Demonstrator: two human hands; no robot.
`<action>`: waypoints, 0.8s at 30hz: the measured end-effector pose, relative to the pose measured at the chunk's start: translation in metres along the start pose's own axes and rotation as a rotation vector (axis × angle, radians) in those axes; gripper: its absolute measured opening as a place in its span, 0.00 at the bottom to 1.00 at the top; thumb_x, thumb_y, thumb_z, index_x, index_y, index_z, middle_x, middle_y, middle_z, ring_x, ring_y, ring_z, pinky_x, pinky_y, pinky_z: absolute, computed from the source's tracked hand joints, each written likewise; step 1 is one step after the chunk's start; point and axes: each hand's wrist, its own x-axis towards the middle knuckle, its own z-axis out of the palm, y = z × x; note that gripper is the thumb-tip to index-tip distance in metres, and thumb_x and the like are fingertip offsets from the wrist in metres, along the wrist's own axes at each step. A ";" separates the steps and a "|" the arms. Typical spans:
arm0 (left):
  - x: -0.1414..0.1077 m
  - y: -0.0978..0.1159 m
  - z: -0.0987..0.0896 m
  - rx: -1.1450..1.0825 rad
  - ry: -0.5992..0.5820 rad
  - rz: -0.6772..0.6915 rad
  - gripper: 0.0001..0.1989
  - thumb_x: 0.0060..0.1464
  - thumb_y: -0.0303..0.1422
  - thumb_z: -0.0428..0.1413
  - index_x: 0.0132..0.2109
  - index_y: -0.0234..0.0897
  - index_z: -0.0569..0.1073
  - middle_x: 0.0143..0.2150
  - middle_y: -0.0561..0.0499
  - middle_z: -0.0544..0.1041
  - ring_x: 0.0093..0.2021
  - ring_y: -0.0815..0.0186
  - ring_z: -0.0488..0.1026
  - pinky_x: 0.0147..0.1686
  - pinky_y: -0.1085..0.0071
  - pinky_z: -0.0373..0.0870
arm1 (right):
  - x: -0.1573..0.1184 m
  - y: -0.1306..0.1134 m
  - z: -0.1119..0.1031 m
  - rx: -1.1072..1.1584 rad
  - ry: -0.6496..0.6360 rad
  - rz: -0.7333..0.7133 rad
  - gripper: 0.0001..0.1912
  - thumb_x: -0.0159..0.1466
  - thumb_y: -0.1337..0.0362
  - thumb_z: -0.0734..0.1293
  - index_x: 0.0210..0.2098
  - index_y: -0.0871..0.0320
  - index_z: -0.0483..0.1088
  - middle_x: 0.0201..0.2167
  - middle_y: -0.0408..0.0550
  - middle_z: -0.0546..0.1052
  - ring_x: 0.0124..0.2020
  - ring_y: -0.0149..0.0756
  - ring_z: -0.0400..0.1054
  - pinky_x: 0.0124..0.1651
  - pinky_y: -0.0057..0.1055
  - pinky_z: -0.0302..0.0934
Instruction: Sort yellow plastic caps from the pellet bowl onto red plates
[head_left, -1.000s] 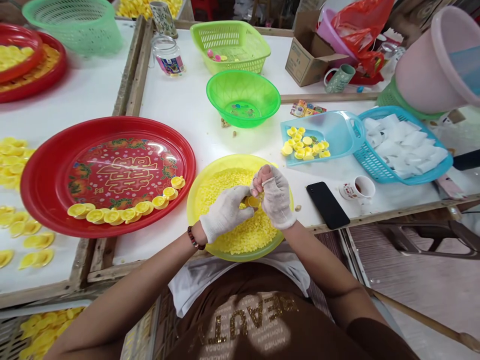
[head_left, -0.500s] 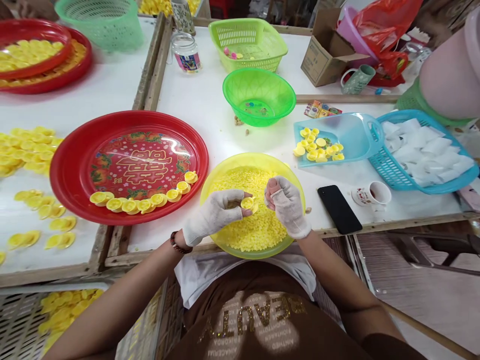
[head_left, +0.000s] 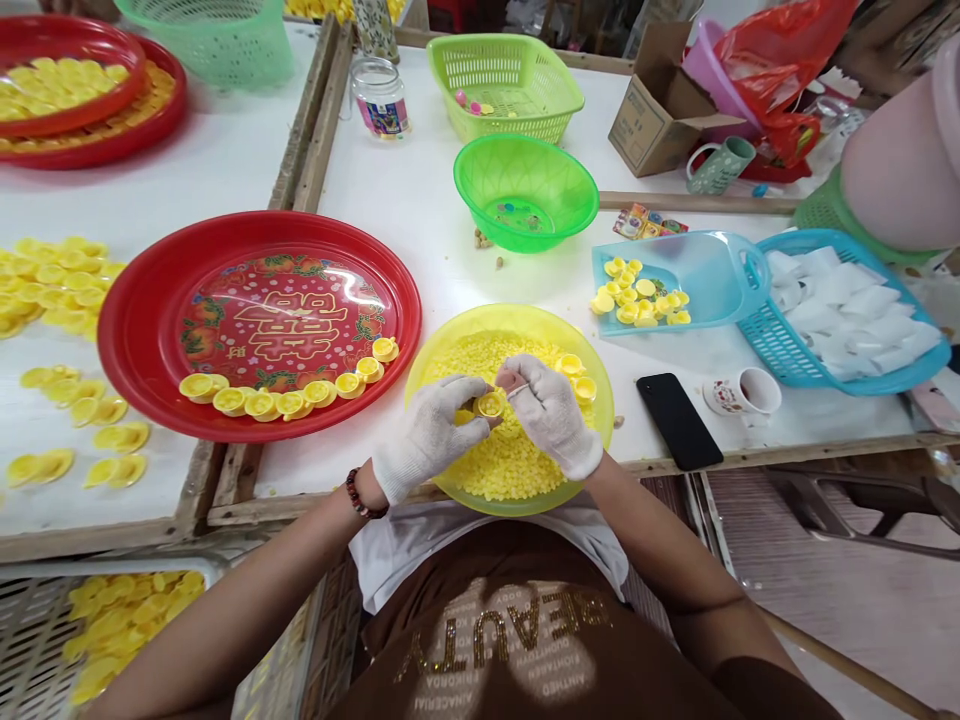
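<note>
Gloved left hand (head_left: pixel 431 430) pinching a small yellow cup (head_left: pixel 491 405) over a yellow bowl (head_left: pixel 604 425) of pellets (head_left: pixel 510 485), right hand (head_left: pixel 555 415) bunched beside it, its hold unclear, red tray (head_left: pixel 139 335) at left

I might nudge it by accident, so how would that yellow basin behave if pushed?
The yellow basin looks wide and low, so it would probably slide rather than tip. It looks thin and translucent, like plastic that may flex slightly. The loose yellow pieces inside would likely shift and add weight.
</note>
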 end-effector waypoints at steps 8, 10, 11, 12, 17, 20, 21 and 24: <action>-0.015 -0.015 -0.036 0.093 0.178 -0.012 0.17 0.59 0.35 0.59 0.54 0.34 0.75 0.46 0.47 0.81 0.41 0.65 0.78 0.45 0.68 0.74 | -0.008 0.007 -0.007 -0.102 -0.061 0.074 0.15 0.72 0.54 0.60 0.32 0.55 0.64 0.25 0.40 0.64 0.27 0.31 0.59 0.33 0.31 0.54; -0.020 -0.031 -0.070 0.209 0.263 -0.062 0.15 0.58 0.35 0.59 0.51 0.36 0.76 0.45 0.47 0.80 0.42 0.64 0.77 0.45 0.67 0.74 | -0.010 0.012 -0.006 -0.269 -0.172 -0.001 0.14 0.72 0.57 0.60 0.31 0.55 0.65 0.26 0.41 0.66 0.29 0.33 0.60 0.34 0.32 0.55; -0.023 -0.042 -0.090 0.289 0.312 -0.100 0.15 0.56 0.34 0.60 0.50 0.36 0.77 0.45 0.47 0.79 0.43 0.63 0.76 0.45 0.67 0.73 | -0.010 0.015 -0.005 -0.365 -0.229 -0.053 0.14 0.73 0.58 0.60 0.31 0.55 0.65 0.27 0.42 0.68 0.30 0.34 0.62 0.36 0.33 0.56; -0.027 -0.054 -0.112 0.380 0.360 -0.146 0.14 0.55 0.34 0.61 0.48 0.37 0.78 0.45 0.47 0.78 0.43 0.62 0.75 0.45 0.66 0.73 | -0.011 0.017 -0.004 -0.463 -0.277 -0.107 0.13 0.72 0.59 0.60 0.32 0.55 0.67 0.30 0.44 0.70 0.33 0.36 0.64 0.39 0.34 0.57; -0.051 -0.122 -0.206 0.737 0.355 -0.446 0.18 0.49 0.31 0.60 0.50 0.35 0.78 0.38 0.50 0.76 0.36 0.65 0.67 0.41 0.66 0.68 | -0.012 0.020 0.006 -0.820 -0.372 -0.237 0.10 0.71 0.59 0.61 0.43 0.56 0.72 0.45 0.52 0.74 0.46 0.45 0.65 0.49 0.40 0.59; -0.061 -0.154 -0.228 0.800 0.246 -0.559 0.19 0.45 0.28 0.61 0.47 0.33 0.79 0.29 0.54 0.71 0.30 0.68 0.60 0.46 0.61 0.66 | -0.013 0.019 0.011 -0.904 -0.425 -0.249 0.12 0.71 0.58 0.61 0.47 0.56 0.71 0.46 0.53 0.73 0.46 0.46 0.65 0.50 0.41 0.59; -0.064 -0.161 -0.231 0.817 0.211 -0.589 0.19 0.44 0.28 0.61 0.47 0.33 0.79 0.26 0.56 0.68 0.29 0.69 0.58 0.49 0.59 0.65 | -0.013 0.019 0.011 -0.918 -0.438 -0.252 0.12 0.72 0.57 0.61 0.47 0.57 0.71 0.46 0.53 0.73 0.45 0.46 0.65 0.49 0.41 0.59; -0.074 -0.177 -0.234 0.832 0.150 -0.609 0.13 0.46 0.30 0.59 0.41 0.33 0.80 0.19 0.60 0.60 0.28 0.70 0.59 0.54 0.55 0.60 | -0.016 0.017 0.012 -0.916 -0.471 -0.254 0.13 0.72 0.57 0.60 0.49 0.58 0.70 0.44 0.53 0.74 0.44 0.46 0.65 0.48 0.41 0.58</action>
